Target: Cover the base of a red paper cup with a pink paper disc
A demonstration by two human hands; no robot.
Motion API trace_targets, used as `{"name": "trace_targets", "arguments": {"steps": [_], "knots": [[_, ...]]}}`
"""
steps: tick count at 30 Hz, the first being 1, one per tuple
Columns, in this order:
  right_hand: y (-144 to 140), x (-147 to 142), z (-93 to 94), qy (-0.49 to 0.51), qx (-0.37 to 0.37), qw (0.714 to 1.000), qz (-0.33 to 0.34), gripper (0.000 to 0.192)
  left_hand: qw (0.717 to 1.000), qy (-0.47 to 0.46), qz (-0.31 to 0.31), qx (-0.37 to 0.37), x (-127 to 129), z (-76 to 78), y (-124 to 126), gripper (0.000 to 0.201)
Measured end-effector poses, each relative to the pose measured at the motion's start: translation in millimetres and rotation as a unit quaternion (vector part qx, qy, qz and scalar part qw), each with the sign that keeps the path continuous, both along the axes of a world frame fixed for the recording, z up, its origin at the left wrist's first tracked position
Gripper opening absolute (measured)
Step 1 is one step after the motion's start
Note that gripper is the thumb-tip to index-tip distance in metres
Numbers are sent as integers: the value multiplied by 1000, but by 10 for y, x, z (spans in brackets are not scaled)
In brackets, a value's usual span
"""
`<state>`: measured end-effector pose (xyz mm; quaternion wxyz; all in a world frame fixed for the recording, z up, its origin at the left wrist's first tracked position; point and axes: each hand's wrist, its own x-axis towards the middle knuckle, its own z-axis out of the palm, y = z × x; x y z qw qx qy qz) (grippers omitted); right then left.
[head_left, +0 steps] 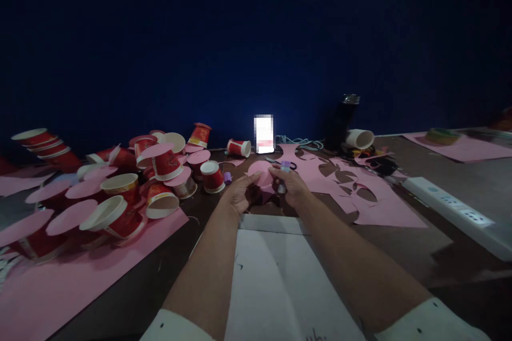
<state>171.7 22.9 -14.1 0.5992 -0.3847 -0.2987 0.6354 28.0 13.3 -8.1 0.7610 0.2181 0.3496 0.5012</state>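
Note:
Both my hands meet over the middle of the dark table. My left hand (241,192) pinches the edge of a pink paper circle (261,172). My right hand (290,184) is closed around a glue stick (284,169) with a purple end, its tip held against the circle. A purple glue cap (228,177) lies just left of my left hand. A red paper cup (212,176) stands upright next to that cap. Scissors (280,162) lie just beyond my hands.
A heap of red paper cups (132,192) and pink circles fills the left, on a pink sheet (76,277). Cut-out pink paper (360,192) lies right, a white power strip (456,213) beyond it. A lit phone (264,133) and dark bottle (343,120) stand at the back. White paper (272,277) lies under my forearms.

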Motion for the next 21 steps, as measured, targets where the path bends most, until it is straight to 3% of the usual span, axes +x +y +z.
{"name": "trace_targets", "arguments": {"steps": [6,15,21], "knots": [[-16,-10,5,-2,-4,1000,25,35,1000,-6,-27,15,3,-29,14,17],[-24,-3,1,76,-35,994,66,34,999,-41,-21,9,32,20,-16,11],[-6,3,-35,66,-17,995,76,34,998,-48,-24,18,30,-10,5,12]]}}
